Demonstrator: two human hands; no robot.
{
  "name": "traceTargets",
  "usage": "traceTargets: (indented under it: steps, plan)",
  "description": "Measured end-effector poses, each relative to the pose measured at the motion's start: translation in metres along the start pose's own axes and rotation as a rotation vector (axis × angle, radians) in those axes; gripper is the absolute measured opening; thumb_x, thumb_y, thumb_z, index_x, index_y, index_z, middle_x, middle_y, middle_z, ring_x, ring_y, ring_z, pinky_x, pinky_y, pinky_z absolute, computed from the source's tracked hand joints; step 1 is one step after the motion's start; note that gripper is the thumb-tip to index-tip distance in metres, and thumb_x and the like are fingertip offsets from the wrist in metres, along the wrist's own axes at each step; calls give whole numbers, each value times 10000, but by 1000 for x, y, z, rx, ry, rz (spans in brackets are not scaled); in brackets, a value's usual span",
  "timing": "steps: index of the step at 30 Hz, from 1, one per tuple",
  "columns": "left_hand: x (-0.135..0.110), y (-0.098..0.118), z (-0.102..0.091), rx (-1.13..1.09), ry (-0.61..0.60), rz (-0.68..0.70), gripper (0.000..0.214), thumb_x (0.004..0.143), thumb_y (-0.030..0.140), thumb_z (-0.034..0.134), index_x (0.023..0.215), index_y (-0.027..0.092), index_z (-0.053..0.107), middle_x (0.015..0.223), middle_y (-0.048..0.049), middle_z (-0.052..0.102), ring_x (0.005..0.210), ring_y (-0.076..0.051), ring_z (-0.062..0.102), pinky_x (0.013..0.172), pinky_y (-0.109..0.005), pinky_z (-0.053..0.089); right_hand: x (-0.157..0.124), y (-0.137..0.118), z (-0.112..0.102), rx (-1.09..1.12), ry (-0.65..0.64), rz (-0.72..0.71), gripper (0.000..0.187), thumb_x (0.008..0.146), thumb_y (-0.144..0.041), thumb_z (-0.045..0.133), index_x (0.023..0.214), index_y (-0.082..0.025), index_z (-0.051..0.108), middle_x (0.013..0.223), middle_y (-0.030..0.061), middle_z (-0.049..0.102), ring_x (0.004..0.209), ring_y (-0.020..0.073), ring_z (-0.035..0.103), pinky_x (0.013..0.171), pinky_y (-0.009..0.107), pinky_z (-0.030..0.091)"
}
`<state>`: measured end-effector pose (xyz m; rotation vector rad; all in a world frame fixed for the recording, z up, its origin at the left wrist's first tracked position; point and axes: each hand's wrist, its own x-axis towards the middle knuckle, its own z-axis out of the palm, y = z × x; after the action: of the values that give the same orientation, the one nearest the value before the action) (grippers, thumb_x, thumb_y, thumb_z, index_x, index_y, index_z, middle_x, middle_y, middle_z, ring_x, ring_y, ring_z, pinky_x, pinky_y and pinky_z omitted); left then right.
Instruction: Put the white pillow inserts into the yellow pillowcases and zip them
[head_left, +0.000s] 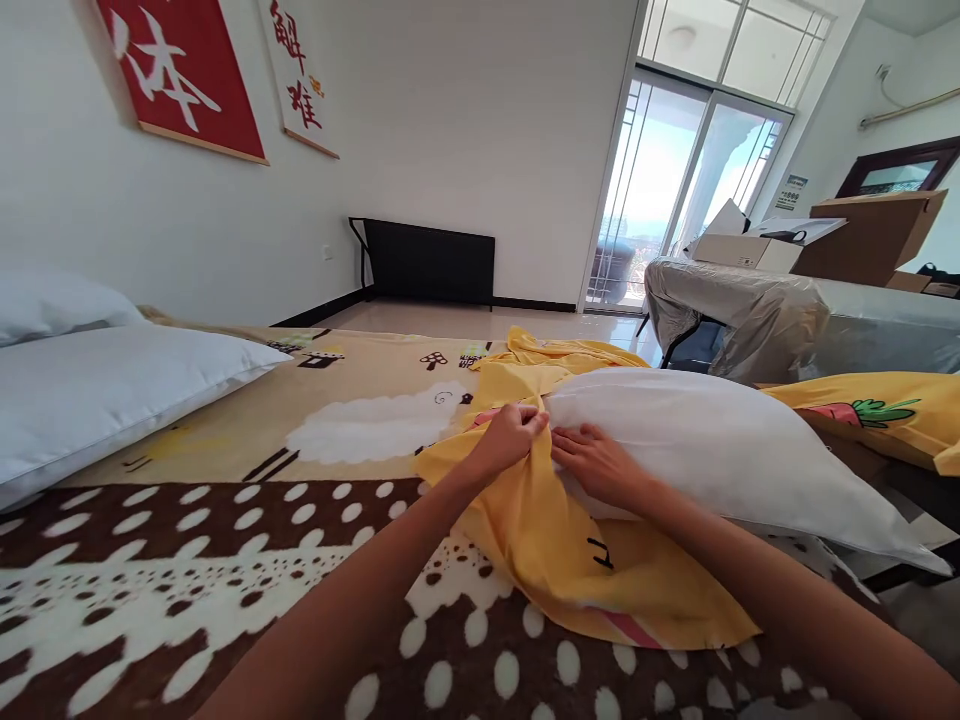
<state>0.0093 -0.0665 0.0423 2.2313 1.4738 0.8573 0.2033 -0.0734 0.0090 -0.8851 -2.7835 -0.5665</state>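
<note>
A yellow pillowcase (pixel 544 520) lies bunched on the bed, with its loose lower part spread toward me. My left hand (pixel 514 435) is closed on a gathered fold of it. Right beside that fold is the near end of a white pillow (pixel 712 440), partly against the yellow cloth. My right hand (pixel 596 462) rests on this end, fingers stretched toward the fold, their tips close to the cloth. Most of the white pillow is uncovered and reaches to the right, its far corner past the bed's edge.
Two white pillows (pixel 112 400) lie on the left of the patterned blanket (pixel 247 590). Another yellow cloth with a carrot print (pixel 885 410) is at the right. Beyond stand a plastic-wrapped piece of furniture (pixel 757 305) with boxes (pixel 870 235) and a black folded panel (pixel 427 262).
</note>
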Motion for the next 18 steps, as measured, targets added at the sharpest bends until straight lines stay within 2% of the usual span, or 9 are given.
traceTargets:
  steps: [2, 4, 6, 9, 12, 14, 15, 16, 18]
  plan:
    - [7, 13, -2, -174, 13, 24, 428, 902, 436, 279, 761, 153, 567, 649, -36, 540, 564, -137, 507, 572, -249, 419, 8, 2, -3, 155, -11, 47, 307, 873, -79, 429, 1116, -123, 612, 1250, 163, 593, 1207, 257, 493, 999, 453, 342]
    - [10, 26, -1, -300, -1, 55, 473, 901, 482, 241, 867, 150, 576, 690, -35, 555, 568, -127, 514, 570, -241, 429, 13, 2, -4, 309, -19, 101, 215, 852, -106, 473, 962, -122, 657, 1121, 160, 651, 1170, 270, 509, 1034, 467, 300]
    - [8, 35, -2, -367, -57, 95, 429, 858, 505, 361, 898, 151, 600, 705, -41, 583, 602, -140, 546, 599, -250, 448, 13, 2, -6, 412, -13, 130, 211, 803, -114, 529, 970, -124, 656, 1133, 150, 645, 1192, 281, 486, 1065, 461, 269]
    - [-3, 28, -14, -295, -78, 167, 336, 809, 450, 477, 906, 174, 642, 841, -72, 645, 763, -185, 594, 727, -289, 465, 4, 4, -13, 569, -54, 101, 297, 773, -143, 546, 1056, -156, 636, 1132, 77, 655, 1092, 237, 557, 973, 373, 402]
    - [-15, -8, -35, 61, 133, 94, 343, 834, 403, 411, 930, 169, 643, 1022, -127, 637, 969, -263, 575, 879, -376, 428, -7, 1, -21, 1123, -132, 167, 271, 783, -228, 551, 1031, -166, 642, 988, 29, 685, 905, 194, 616, 816, 317, 483]
    - [-24, -43, -50, 215, 255, -125, 384, 800, 430, 454, 1002, 148, 618, 1147, -178, 597, 1132, -341, 506, 946, -438, 389, -11, -7, -21, 1519, -97, 276, 305, 745, -269, 608, 1030, -162, 634, 979, 33, 673, 907, 195, 605, 817, 320, 475]
    - [-29, -61, -56, 199, 248, -272, 435, 765, 473, 500, 1019, 138, 610, 1174, -198, 587, 1166, -374, 483, 941, -453, 395, -12, -12, -20, 1659, -53, 318, 329, 718, -276, 638, 1027, -164, 627, 978, 33, 664, 911, 191, 598, 822, 316, 468]
    - [-35, -79, -60, 143, 185, -410, 491, 723, 533, 541, 994, 131, 617, 1146, -210, 606, 1143, -395, 502, 905, -456, 423, -13, -18, -18, 1774, -15, 343, 351, 694, -271, 660, 1027, -167, 619, 978, 33, 655, 907, 184, 593, 819, 306, 462]
    - [-47, -105, -62, -28, 56, -560, 580, 660, 654, 561, 888, 129, 649, 957, -198, 677, 946, -387, 611, 749, -430, 493, -11, -28, -15, 1925, -9, 361, 389, 666, -248, 678, 1040, -174, 598, 983, 31, 636, 878, 166, 588, 780, 280, 459]
